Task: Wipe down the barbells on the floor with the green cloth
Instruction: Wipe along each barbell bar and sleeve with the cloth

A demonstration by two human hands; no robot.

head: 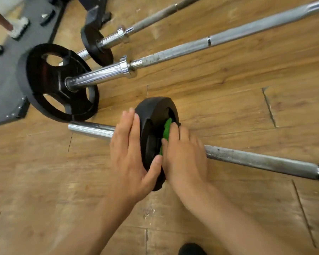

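wood-plank floor point(228, 111), grey mat point(2, 85) beside barbells point(173, 54).

Three barbells point(256, 160) are lying on the floor point(210, 107), carrying three black plates point(59, 83) in all, one apiece, while two hands, a left hand point(131, 153) and a right hand point(184, 155), are pressing on the nearest plate with one green cloth point(167, 130), and two shoes point(19, 27) are standing top left.
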